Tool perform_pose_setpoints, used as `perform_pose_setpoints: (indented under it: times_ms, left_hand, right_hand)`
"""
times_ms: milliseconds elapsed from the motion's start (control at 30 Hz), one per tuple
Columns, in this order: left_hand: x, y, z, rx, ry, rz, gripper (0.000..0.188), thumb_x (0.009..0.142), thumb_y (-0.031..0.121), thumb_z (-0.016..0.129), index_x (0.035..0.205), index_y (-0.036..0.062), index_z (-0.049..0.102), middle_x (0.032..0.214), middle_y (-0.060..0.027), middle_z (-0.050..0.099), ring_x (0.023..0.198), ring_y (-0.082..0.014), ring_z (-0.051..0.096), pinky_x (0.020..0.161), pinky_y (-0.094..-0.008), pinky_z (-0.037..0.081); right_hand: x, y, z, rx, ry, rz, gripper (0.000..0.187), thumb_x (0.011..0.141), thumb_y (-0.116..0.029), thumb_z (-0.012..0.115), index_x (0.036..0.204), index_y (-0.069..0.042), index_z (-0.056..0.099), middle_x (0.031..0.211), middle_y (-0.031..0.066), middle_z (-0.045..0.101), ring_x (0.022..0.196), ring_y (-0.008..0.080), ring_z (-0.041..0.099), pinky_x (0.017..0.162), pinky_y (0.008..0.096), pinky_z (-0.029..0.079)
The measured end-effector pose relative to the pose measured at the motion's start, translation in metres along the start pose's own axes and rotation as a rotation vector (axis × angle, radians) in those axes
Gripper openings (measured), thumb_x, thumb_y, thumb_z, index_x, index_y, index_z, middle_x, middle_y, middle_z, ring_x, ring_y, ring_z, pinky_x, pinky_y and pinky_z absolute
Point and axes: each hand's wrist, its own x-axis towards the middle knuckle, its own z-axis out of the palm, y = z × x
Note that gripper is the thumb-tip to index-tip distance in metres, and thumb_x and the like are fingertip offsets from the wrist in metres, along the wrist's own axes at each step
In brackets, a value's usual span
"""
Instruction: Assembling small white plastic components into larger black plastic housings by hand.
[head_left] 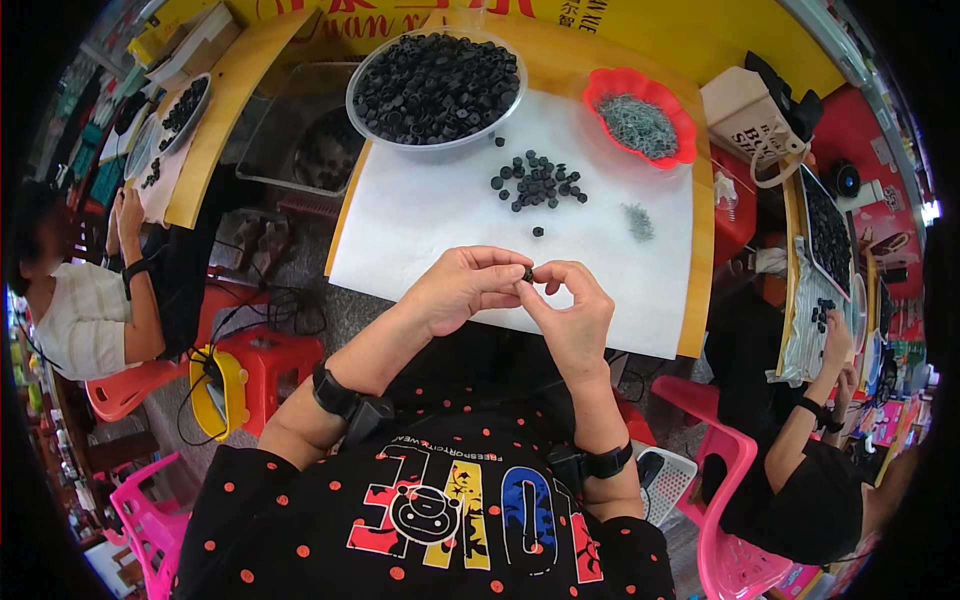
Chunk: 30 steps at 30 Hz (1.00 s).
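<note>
My left hand (468, 287) pinches a small round black part (528, 272) between thumb and fingertips, just over the near edge of the white sheet (420, 220). From the other side, the thumb and forefinger of my right hand (572, 305) close on the same part. Whether a pin is between the fingers is too small to tell. Beyond my hands lies one loose black part (538, 231), and past it a loose pile of similar black parts (540, 182). A little heap of thin silvery pins (638, 222) rests to the right.
A clear bowl (352, 112) heaped with black parts stands at the back left. At the back right is a red scalloped dish (686, 150) of pins. People work at side tables, one person (95, 310) left, another (810, 480) right. A pink chair (735, 500) stands right.
</note>
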Motion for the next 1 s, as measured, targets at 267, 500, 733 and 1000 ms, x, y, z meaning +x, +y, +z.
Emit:
perform_pose_setpoints:
  times_ms: [267,500,733,1000]
  left_hand:
    - [-0.003,0.007,-0.006,0.107,-0.035,0.012,0.024,0.09,0.014,0.062,0.106,-0.0041,0.065,0.095,-0.0111,0.068,0.081,-0.0158,0.066,0.077,-0.0293,0.055]
    - [-0.003,0.005,-0.011,0.163,-0.04,0.02,0.021,0.089,0.015,0.064,0.102,-0.0023,0.067,0.088,-0.0096,0.068,0.077,-0.0145,0.066,0.071,-0.0279,0.054]
    - [-0.005,0.007,-0.009,0.216,-0.046,-0.007,0.02,0.089,0.013,0.065,0.099,-0.0034,0.067,0.085,-0.0109,0.067,0.076,-0.0171,0.067,0.072,-0.0293,0.056]
    - [-0.009,0.012,-0.013,0.147,-0.078,-0.106,0.02,0.088,0.016,0.067,0.095,-0.0025,0.067,0.083,-0.0106,0.067,0.074,-0.0168,0.067,0.071,-0.0279,0.056]
  right_hand:
    - [-0.001,-0.004,-0.001,0.046,-0.055,0.029,0.02,0.07,-0.004,0.077,0.086,-0.002,0.066,0.082,0.0062,0.065,0.066,0.015,0.056,0.062,0.027,0.048]
    - [-0.004,-0.002,0.0,-0.007,-0.069,-0.078,0.023,0.069,-0.004,0.077,0.089,-0.003,0.065,0.084,0.0067,0.066,0.067,0.0152,0.057,0.062,0.027,0.049]
    - [-0.007,-0.002,-0.003,0.026,-0.078,-0.062,0.02,0.069,-0.002,0.075,0.088,-0.002,0.068,0.084,0.0077,0.067,0.067,0.0149,0.059,0.062,0.0259,0.05]
    - [-0.008,0.002,-0.009,0.174,-0.196,0.082,0.019,0.072,-0.001,0.074,0.09,-0.001,0.069,0.084,0.0071,0.068,0.068,0.0127,0.058,0.064,0.0246,0.049]
